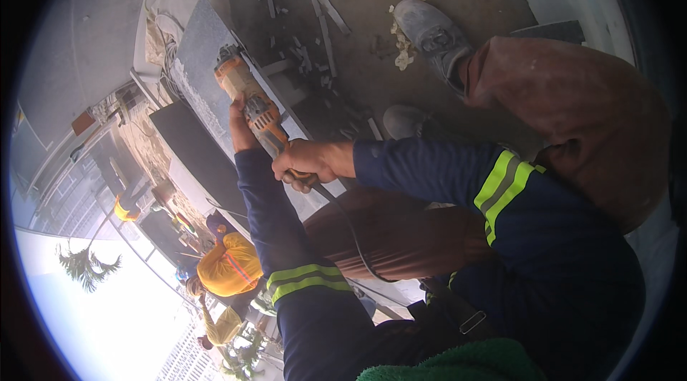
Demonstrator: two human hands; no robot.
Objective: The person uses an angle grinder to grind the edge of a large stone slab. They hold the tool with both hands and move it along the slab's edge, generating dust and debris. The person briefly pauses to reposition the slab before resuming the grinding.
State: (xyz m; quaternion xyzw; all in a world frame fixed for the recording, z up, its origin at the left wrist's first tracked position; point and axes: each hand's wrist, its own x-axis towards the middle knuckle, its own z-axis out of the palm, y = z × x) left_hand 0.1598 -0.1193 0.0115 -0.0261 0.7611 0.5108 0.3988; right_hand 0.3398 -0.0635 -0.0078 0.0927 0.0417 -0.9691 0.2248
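Note:
I hold an orange and grey angle grinder point(252, 98) in both hands. Its body is coated with pale dust. My left hand point(240, 122) is closed round the front of the body, behind the head; most of its fingers are hidden by the tool. My right hand point(309, 160) wraps the rear handle, where a dark power cord point(351, 227) comes out and runs down toward my lap. The grinder's head lies over a long grey slab point(200, 41) with white dust on its surface. Whether the disc touches the slab I cannot tell.
Cut strips and chips point(325, 30) litter the dusty floor near my shoe point(433, 27). A dark panel point(197, 152) lies beside the slab. Several people in yellow tops, one a co-worker bending over point(229, 264), are beyond my left arm. Cables point(170, 59) lie by the slab's far end.

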